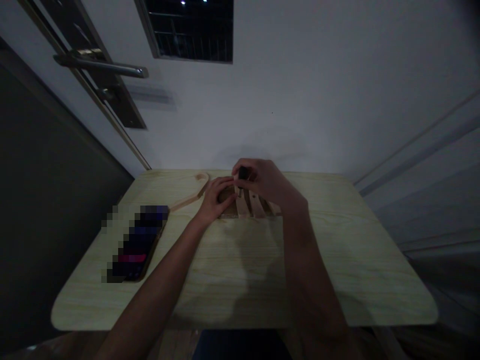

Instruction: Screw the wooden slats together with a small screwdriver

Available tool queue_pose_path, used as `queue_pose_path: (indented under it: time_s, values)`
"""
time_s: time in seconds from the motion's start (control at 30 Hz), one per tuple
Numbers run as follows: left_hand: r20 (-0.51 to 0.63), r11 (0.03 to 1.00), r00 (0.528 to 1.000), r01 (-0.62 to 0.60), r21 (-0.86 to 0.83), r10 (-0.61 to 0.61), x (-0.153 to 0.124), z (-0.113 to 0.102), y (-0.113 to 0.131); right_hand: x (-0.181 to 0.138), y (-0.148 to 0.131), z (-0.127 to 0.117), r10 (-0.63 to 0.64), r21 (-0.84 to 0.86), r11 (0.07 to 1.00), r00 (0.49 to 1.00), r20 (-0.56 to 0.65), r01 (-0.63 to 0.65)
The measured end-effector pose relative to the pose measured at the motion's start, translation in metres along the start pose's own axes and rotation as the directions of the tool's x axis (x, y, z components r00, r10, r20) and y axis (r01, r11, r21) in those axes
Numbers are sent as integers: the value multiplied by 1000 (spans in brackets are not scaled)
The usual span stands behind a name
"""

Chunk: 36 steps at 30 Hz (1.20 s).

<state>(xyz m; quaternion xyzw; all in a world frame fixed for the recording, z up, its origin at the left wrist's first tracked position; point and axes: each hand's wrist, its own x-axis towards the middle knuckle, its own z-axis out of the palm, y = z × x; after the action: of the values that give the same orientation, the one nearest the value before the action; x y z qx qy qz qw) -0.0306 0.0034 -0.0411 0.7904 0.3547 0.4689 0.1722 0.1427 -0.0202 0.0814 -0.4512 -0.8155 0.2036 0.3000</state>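
Observation:
My right hand [258,177] grips a short black-handled screwdriver [243,173], held upright with its tip down at a pale wooden strip [243,206]. My left hand [217,196] holds the left part of a wooden piece, its thumb and fingers apart around a brown board [228,210]. Several pale strips lie side by side across that board, and one more strip [257,206] shows a dark hole. Part of the board is hidden under my hands, and the tip's exact contact is too dim to make out.
A pale wooden hook [187,201] lies left of my left hand. Nearer on that side is a phone [142,245] with a partly pixelated screen. The light wood-grain table [356,270] stands against a white door with a metal handle [108,66].

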Motion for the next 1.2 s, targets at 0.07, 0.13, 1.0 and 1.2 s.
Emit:
queue_pose_path:
  time_s: [0.07,0.13,1.0,1.2]
  values:
    - [-6,1000,1000,2,-3,-2,0,1,-2,2,1,2,-5,-39,999,1000,-11,4]
    - [-2,1000,1000,12,4,-12,0,0,-2,3,3,4,7,-43,999,999,-40,-9]
    - [23,1000,1000,4,11,-5,1,-2,2,0,-1,-3,0,78,997,983,-186,15]
    - [40,1000,999,19,24,-20,2,-3,3,-1,2,-2,34,120,993,977,-210,-9]
